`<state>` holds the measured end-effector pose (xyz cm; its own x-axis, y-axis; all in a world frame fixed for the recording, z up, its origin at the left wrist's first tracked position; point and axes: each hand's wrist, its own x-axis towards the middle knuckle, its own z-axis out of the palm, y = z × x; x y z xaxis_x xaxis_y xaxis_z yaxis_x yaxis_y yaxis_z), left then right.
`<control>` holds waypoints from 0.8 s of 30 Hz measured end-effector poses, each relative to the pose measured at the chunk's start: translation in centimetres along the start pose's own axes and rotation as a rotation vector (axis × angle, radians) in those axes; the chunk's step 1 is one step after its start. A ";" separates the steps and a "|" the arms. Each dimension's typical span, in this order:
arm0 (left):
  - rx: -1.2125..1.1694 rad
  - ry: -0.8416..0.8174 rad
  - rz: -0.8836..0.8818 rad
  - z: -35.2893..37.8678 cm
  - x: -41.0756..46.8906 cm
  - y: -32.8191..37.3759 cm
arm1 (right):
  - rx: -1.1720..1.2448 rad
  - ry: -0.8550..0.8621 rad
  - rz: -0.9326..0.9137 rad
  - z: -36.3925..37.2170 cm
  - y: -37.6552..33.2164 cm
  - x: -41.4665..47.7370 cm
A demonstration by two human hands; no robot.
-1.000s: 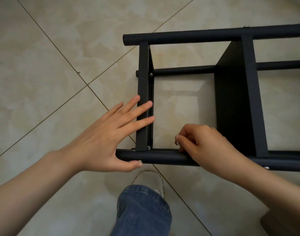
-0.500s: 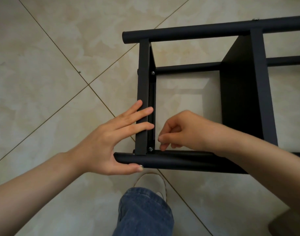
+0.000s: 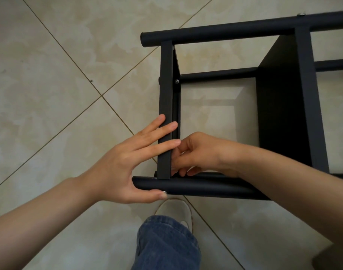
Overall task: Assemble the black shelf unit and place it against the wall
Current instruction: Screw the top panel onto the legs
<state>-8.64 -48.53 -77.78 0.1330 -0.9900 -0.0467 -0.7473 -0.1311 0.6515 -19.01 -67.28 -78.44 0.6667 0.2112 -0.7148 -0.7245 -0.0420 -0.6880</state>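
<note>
The black shelf unit [image 3: 215, 187] lies on its side on the tiled floor, its round tubes running left to right. My left hand [image 3: 127, 166] presses straight fingers on the narrow end panel [image 3: 165, 84], with the thumb under the near tube. My right hand [image 3: 201, 152] reaches inside the frame. Its curled fingertips pinch at the lower inner corner, where the panel meets the near tube. The fingers hide the screw there. Another screw [image 3: 176, 81] shows at the panel's upper inner corner.
A wide black shelf board [image 3: 279, 104] stands upright inside the frame to the right. My jeans leg [image 3: 166, 244] and white shoe [image 3: 178, 209] are just below the near tube. Beige floor tiles [image 3: 59, 84] stretch to the left.
My right hand slid left along the near tube into the corner by the end panel. My left hand kept its place on the panel.
</note>
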 end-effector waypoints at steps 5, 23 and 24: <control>-0.010 0.003 0.000 0.1 0.0 0.0 | 0.017 -0.016 -0.004 0.0 0.0 0.1; -0.006 0.008 0.002 0.2 0.0 -0.1 | 0.019 -0.100 0.060 -0.5 -0.1 0.1; -0.007 0.009 0.002 0.2 0.0 -0.1 | 0.018 -0.098 0.058 -0.5 -0.1 0.1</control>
<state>-8.68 -48.55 -78.00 0.1380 -0.9897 -0.0385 -0.7428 -0.1291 0.6570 -18.83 -67.72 -78.49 0.6039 0.3030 -0.7372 -0.7649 -0.0399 -0.6429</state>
